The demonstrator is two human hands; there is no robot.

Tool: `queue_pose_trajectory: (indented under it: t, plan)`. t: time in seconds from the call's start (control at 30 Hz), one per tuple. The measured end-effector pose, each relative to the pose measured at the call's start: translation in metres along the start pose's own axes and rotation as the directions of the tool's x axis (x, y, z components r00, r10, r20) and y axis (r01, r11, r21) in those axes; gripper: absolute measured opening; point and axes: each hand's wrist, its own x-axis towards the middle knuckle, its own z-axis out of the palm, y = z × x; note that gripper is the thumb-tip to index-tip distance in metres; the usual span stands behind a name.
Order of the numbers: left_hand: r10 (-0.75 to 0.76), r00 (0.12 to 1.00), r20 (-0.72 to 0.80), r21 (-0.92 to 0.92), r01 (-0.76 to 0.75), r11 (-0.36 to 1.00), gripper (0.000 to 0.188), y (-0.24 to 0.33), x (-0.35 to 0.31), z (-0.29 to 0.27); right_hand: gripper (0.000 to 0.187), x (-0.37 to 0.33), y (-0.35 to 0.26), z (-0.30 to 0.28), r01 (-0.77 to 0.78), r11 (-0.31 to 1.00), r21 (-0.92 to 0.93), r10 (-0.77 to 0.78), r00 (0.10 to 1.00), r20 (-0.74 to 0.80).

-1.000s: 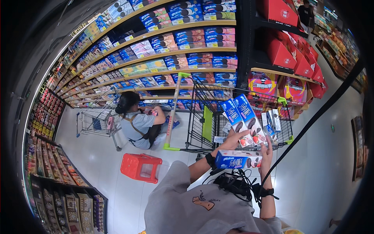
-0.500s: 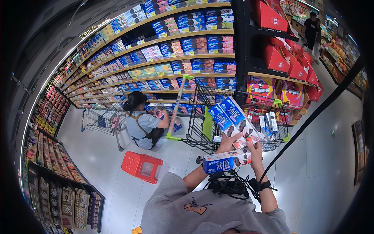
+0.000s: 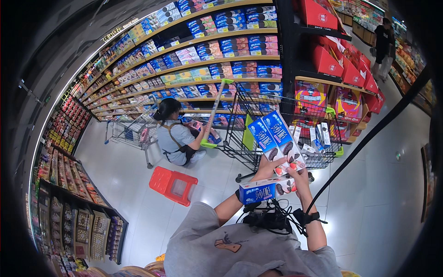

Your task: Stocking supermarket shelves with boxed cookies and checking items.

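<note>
Two blue-and-white cookie boxes (image 3: 278,138) with biscuit and strawberry pictures stand side by side, tilted, in front of my chest. My left hand (image 3: 268,167) grips their lower left part, thumb across the front. My right hand (image 3: 300,179) is closed round their lower right end. Closer to my body, a third cookie box (image 3: 258,192) lies crosswise beneath my hands, against my left wrist; what supports it is partly hidden. Just beyond my hands is a black wire shopping cart (image 3: 240,150) with green corners, holding several cartons (image 3: 319,137).
To the left, a person (image 3: 177,138) in an apron crouches by the shelves (image 3: 221,60), handling pink packages. Near them are a red step stool (image 3: 173,184) and another cart (image 3: 131,134). Red display boxes (image 3: 327,64) stand right of the shelves. A black cable (image 3: 355,152) runs past my right arm.
The two upper boxes have come closer into line with each other in my hands. My view has shifted slightly. The crouching person has raised a pink package.
</note>
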Motion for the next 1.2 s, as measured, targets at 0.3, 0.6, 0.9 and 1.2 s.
queue_pose_trajectory:
  t: [0.3,0.6,0.9,1.2]
  plan:
    - [0.044,0.997,-0.062,-0.227,-0.057,0.972,0.047,0.048,-0.047,-0.024,0.041,-0.009,0.004,0.043,-0.036,0.996,0.08,0.02,0.981,0.194]
    - [0.235,0.972,0.024,-0.026,-0.234,0.972,0.063,0.162,-0.053,-0.099,0.053,0.015,0.018,0.092,-0.108,0.994,0.022,0.091,0.92,0.381]
    - [0.513,0.834,0.201,0.373,-0.55,0.747,0.093,0.275,-0.046,-0.085,0.056,0.034,0.026,0.143,-0.164,0.965,0.204,0.088,0.937,0.338]
    - [0.241,0.287,0.927,0.054,-0.738,0.673,0.036,0.351,-0.098,0.047,0.06,0.052,0.042,0.138,-0.106,0.959,0.261,0.033,0.963,0.267]
